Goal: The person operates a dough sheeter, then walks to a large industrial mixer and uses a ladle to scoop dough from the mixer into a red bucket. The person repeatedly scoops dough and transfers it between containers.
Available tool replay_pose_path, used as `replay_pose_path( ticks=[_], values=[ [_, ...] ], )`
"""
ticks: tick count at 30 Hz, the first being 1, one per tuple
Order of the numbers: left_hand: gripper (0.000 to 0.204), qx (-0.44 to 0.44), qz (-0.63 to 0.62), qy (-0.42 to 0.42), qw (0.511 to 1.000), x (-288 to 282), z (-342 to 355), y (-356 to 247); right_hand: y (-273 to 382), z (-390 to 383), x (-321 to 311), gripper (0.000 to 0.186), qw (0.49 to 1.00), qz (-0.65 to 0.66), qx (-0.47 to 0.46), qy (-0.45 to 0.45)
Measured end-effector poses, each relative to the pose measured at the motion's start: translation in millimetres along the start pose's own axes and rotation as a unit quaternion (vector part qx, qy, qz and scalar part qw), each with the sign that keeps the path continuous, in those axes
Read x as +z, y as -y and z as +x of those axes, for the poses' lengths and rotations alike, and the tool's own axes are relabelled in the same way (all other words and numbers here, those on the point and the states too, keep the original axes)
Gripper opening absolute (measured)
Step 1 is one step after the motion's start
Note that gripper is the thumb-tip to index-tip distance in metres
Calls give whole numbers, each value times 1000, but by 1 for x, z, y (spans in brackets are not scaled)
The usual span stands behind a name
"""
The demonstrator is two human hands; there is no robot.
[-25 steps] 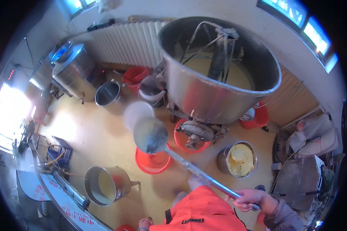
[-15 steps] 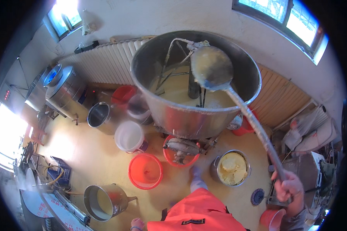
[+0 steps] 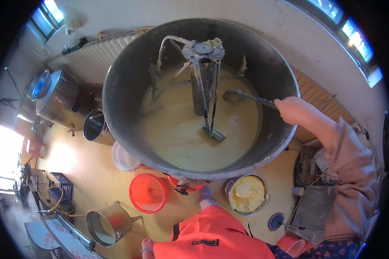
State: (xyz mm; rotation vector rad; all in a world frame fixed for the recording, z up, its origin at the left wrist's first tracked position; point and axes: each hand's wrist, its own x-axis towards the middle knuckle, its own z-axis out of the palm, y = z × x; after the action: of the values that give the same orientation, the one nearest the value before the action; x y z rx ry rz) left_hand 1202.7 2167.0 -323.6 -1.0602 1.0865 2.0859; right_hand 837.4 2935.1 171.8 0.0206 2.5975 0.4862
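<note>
In front of me stands a large steel vat (image 3: 129, 64) holding a pale, milky yellowish liquid (image 3: 181, 149). A stirring frame (image 3: 203, 52) with a central post and metal arms rises from it, its top crusted with residue. My right hand (image 3: 291, 110) reaches over the vat's right rim, closed round the handle of a long ladle (image 3: 235, 95). The ladle's bowl is inside the vat, at or just above the liquid, right of the post. Low at the bottom edge, my left hand (image 3: 147, 245) hangs by the orange apron (image 3: 194, 237), fingers curled, with nothing seen in them.
Below the vat are a red bucket (image 3: 148, 193), a white bucket (image 3: 123, 157) and a metal pot (image 3: 247, 194) of thick yellow paste. A tilted steel pail (image 3: 108, 224) is at lower left. Steel tanks (image 3: 58, 97) stand far left; a round brush (image 3: 275, 221) lies lower right.
The ladle, held up above the vat half a second ago, is now down inside it. My right arm has reached forward over the rim. The vat appears larger and closer.
</note>
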Motion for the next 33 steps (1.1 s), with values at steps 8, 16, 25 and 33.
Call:
replay_pose_path(
  ticks=[8, 16, 25, 33],
  values=[
    [21, 30, 547, -216, 808, 27, -51, 17, 5, 143, 57, 56, 997, -39, 63, -25],
    [18, -44, 208, -321, 923, 74, -19, -12, 14, 91, 21, 35, 985, 30, 72, 155],
    [30, -32, 218, -216, 951, 95, 31, -95, 64, -6, -59, 19, 874, 212, 132, 416],
    [26, -53, 228, -209, 950, 75, 25, -105, 114, -32, -59, 32, 845, 286, 46, 449]
  ],
)
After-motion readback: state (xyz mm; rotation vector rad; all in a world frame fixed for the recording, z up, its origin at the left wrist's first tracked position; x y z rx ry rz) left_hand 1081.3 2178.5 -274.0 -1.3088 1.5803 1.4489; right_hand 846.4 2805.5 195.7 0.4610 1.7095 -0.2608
